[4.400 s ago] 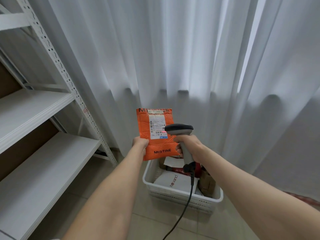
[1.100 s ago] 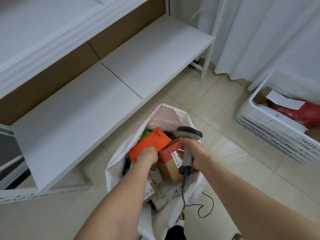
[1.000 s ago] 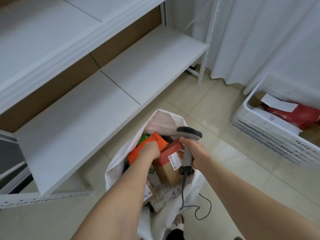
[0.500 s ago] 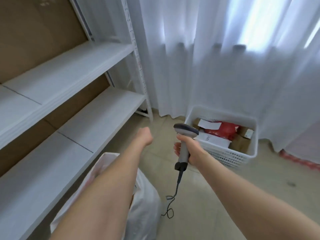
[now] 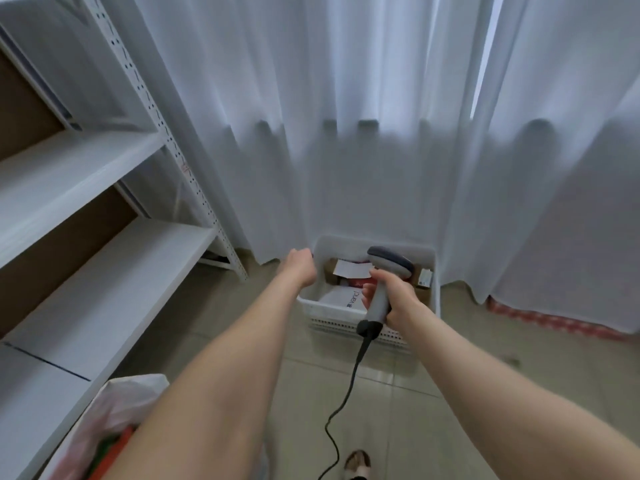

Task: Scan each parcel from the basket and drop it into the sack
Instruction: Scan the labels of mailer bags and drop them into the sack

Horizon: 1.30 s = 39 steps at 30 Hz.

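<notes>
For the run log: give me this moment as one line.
left hand: by basket rim | right hand: grips scanner | sack: lower left

Basket white slatted plastic; scanner matt grey plastic; curtain thin white cloth; floor smooth tile.

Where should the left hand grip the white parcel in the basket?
With the left hand, grip the white parcel at its left edge, from above: it lies face up on top at the basket front, and the right hand with the scanner covers its right end.
</notes>
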{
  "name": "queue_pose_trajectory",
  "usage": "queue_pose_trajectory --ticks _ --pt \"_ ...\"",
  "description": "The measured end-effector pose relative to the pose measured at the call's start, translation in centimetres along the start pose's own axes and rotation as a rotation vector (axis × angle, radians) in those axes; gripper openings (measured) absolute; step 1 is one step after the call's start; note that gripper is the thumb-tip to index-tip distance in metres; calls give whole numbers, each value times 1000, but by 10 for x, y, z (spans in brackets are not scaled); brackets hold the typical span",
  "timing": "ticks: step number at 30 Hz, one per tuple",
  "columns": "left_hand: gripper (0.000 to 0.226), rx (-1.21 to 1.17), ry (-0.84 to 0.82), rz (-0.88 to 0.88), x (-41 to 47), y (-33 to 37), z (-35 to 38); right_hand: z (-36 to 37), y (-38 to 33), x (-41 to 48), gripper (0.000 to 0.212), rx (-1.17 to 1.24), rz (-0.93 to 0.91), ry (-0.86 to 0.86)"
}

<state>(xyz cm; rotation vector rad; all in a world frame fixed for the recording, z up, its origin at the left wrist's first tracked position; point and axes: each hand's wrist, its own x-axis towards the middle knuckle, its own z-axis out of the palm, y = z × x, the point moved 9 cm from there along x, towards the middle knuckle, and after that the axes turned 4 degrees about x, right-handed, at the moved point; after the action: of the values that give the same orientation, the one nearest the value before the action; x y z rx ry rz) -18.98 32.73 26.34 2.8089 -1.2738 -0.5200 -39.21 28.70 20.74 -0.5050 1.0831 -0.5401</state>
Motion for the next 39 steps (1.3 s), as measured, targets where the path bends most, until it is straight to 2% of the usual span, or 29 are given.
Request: queue_pose_trajectory --ticks 8,17,27,39 --pt "43 30 -100 66 154 49 27 11 -65 134 26 8 29 58" --pt "46 83 -240 106 305 105 87 -2 -114 281 21 40 103 155" --pt "51 58 -418 144 444 141 246 -51 -95 477 29 -22 222 251" --pt "52 67 -591 200 571 150 497 -109 6 689 27 10 280 279"
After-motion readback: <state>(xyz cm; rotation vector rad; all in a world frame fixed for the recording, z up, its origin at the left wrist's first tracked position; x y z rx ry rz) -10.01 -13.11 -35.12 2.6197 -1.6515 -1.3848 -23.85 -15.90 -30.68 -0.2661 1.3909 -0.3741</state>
